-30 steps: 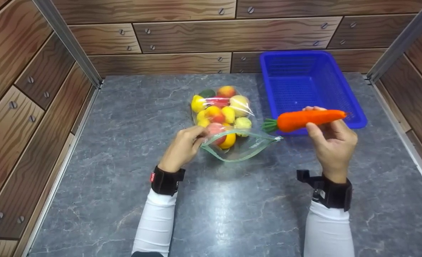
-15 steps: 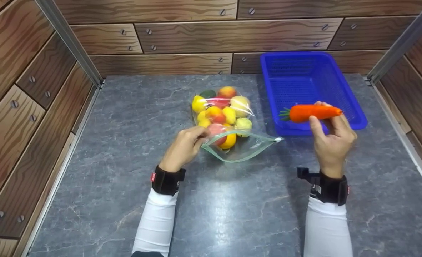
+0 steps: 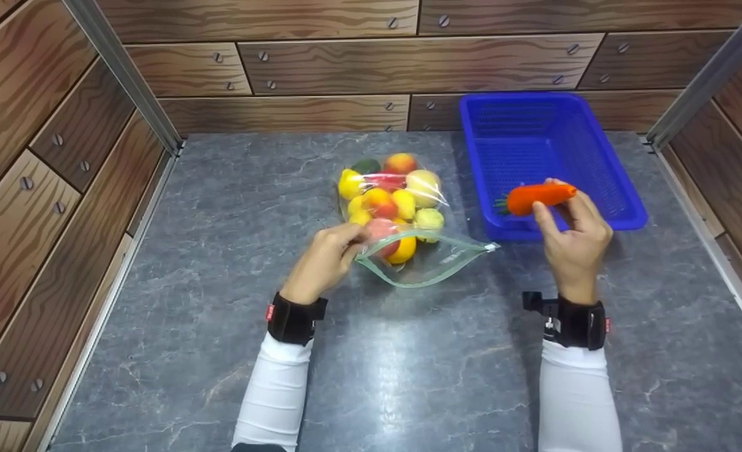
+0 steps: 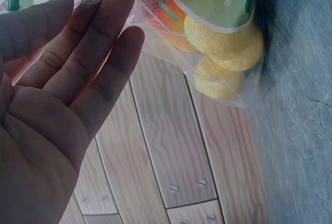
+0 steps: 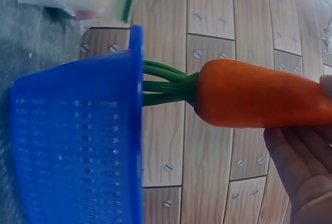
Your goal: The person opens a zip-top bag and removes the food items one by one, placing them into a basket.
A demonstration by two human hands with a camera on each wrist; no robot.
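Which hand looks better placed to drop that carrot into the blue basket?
Probably the right hand: it already holds the carrot over the blue basket. The left hand is busy pinching the mouth of the fruit bag.

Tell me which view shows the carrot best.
The right wrist view: the carrot fills the frame, green stalks and orange body sharp, beside the blue basket. The head view shows it small, held in the right hand. The left wrist view does not show it.
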